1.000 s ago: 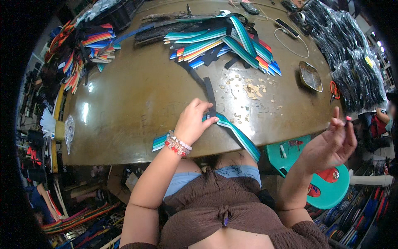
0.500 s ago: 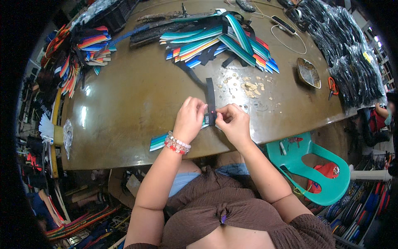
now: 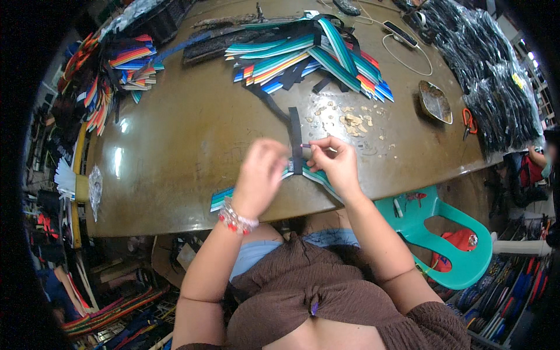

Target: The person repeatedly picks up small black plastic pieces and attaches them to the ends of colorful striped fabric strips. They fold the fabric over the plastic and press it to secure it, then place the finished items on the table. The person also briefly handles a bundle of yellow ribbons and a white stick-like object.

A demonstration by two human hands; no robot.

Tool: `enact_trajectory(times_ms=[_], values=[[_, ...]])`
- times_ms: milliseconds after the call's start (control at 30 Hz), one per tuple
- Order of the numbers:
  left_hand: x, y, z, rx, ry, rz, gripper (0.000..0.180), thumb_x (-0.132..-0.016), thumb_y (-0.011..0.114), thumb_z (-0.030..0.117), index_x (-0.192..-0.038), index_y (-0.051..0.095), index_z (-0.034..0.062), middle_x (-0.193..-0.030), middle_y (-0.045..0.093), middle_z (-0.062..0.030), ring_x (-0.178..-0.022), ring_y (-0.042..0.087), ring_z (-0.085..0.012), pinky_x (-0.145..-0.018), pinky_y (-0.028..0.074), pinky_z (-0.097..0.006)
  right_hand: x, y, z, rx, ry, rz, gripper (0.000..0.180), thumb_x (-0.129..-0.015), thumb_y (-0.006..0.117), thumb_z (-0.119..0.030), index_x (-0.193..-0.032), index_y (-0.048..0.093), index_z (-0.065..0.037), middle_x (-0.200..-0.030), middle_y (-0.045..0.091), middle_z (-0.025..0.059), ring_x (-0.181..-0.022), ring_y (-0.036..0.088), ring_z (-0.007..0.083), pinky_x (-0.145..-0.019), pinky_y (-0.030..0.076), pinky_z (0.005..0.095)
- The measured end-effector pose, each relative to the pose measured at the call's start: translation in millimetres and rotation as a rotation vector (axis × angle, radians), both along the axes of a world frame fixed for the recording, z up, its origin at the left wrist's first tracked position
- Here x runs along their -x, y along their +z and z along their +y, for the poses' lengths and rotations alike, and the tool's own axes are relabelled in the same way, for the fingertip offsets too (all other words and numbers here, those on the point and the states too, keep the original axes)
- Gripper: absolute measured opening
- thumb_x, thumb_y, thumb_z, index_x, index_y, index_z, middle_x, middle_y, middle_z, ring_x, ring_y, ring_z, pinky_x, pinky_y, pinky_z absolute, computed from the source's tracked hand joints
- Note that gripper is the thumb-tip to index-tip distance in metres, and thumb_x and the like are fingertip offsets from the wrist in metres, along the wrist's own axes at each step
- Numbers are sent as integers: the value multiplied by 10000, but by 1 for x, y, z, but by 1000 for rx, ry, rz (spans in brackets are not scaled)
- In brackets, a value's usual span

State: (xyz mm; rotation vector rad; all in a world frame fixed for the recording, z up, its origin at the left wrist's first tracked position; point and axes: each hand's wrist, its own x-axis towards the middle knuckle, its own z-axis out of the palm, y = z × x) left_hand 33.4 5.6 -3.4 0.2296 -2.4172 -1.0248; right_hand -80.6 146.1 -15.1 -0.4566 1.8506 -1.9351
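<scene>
A black strap (image 3: pixel 296 129) lies upright in front of me, crossing a teal, white and dark striped strap (image 3: pixel 324 180) near the table's front edge. A striped end (image 3: pixel 220 199) sticks out to the left. My right hand (image 3: pixel 340 165) is closed in a pinch just right of the black strap. From its fingertips a small thin dark piece points at the strap; its kind is unclear. My left hand (image 3: pixel 261 178), with beaded bracelets on the wrist, is left of the black strap, apart from it. Motion smears its fingers.
Striped straps (image 3: pixel 326 52) are heaped at the back. Tan scraps (image 3: pixel 352 123) lie beyond my right hand. A shallow bowl (image 3: pixel 435 102), orange-handled scissors (image 3: pixel 468 121) and plastic-wrapped bundles (image 3: pixel 496 81) are on the right. A green stool (image 3: pixel 466 262) stands below the table's edge.
My left hand has drawn back from the black strap, toward me and left. My right hand has risen slightly along the strap, still pinching, and more of the striped strap shows beneath it.
</scene>
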Motion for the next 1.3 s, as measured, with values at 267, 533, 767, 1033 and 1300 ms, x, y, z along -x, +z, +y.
enact_trajectory(times_ms=[267,533,767,1033,1300], values=[[-5,-20,22,441,-67,-32,116,-822,626,36,-909,567,-13,-970,565,-145,-891,557,-316,-814,471,-398,-34,-5,16,-164,-147,635,87,-766,677,18,-852,666,11,-795,641,97,-678,639,144,-593,532,252],[-3,-25,12,192,-79,-8,86,-849,564,3,-914,516,-25,-960,541,-172,-913,535,-351,-827,450,-421,-36,-13,17,-230,-50,834,111,-697,707,-43,-797,659,-36,-784,628,104,-726,602,291,-664,492,380],[-4,-21,9,111,-95,-27,93,-853,575,16,-920,522,-20,-964,557,-168,-924,554,-346,-831,454,-409,-37,-17,16,-195,-40,763,133,-730,708,-55,-857,681,-27,-803,648,111,-734,627,268,-678,505,345],[24,13,11,470,-450,-99,335,-800,668,124,-1126,591,100,-1055,625,-65,-949,576,-266,-796,501,-349,100,32,119,-68,-523,454,104,-872,671,-95,-879,689,7,-762,634,2,-689,556,68,-622,442,214],[63,80,-17,219,-470,-28,238,-726,738,114,-925,623,49,-939,557,-73,-807,582,-222,-687,502,-341,211,-4,202,-674,-953,755,111,-817,686,-105,-848,673,1,-816,657,138,-715,639,235,-672,503,339]])
